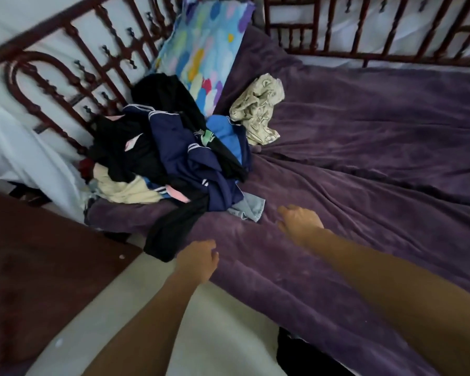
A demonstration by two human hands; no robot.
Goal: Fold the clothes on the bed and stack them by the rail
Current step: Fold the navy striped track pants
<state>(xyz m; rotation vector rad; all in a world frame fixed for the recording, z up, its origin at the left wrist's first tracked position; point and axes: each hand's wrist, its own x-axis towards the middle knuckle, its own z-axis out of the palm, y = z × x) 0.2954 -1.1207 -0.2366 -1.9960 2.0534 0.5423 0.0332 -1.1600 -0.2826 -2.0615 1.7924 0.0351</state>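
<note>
Unfolded clothes pile [179,158] on bed [364,185] against rail [52,85]; left hand [198,260], right hand [300,221] empty.

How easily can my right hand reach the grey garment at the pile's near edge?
Likely yes: the right hand is open beside the grey garment, with only bare purple blanket between them.

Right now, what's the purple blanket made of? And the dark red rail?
The purple blanket looks like soft plush or velvety fabric: it has a fuzzy sheen and deep, soft creases. The rail looks like turned wood with a dark reddish-brown glossy finish, judging by its beaded spindles, though painted metal is possible.
</note>
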